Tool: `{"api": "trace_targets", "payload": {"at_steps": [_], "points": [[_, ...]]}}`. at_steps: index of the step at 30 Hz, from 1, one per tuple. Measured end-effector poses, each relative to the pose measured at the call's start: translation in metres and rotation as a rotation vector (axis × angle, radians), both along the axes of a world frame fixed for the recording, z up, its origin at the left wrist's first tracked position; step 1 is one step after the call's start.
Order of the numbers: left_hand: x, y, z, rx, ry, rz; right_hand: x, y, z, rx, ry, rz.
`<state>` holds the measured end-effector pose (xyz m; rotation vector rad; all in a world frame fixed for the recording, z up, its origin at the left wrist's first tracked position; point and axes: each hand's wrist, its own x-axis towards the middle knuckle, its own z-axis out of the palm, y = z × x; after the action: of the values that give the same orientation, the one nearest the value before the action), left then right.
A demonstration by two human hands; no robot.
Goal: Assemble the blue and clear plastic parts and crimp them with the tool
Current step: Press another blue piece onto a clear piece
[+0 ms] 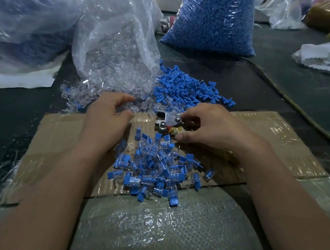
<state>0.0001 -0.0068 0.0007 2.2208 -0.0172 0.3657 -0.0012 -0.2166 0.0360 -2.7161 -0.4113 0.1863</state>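
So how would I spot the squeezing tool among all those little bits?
Find the flat cardboard in the middle. At its far edge, the right hand grips the tool. It is the only shiny metal thing there, with two round rivets; its neighbours are blue pieces and clear pieces of plastic.

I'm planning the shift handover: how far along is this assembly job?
Done: a heap of joined pieces lies on the cardboard. In hand: the right hand grips the tool; the left hand reaches into the loose clear parts, but I cannot tell if it holds one. Left: plenty, judging by the loose blue parts and the well-filled blue bag and clear bag.
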Motion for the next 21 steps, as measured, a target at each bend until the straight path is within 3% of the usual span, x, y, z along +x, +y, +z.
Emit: {"api": "trace_targets", "payload": {"at_steps": [7, 13, 21], "points": [[0.008, -0.001, -0.005, 0.468, 0.241, -0.145, 0.005, -0.009, 0.004, 0.202, -0.188, -0.139], [0.013, 0.003, -0.006, 0.31, 0.151, -0.064, 0.007, -0.014, 0.003, 0.213, -0.233, -0.183], [0.007, 0.0, -0.003, 0.292, 0.064, -0.095, 0.011, -0.018, 0.001, 0.264, -0.274, -0.279]]}}
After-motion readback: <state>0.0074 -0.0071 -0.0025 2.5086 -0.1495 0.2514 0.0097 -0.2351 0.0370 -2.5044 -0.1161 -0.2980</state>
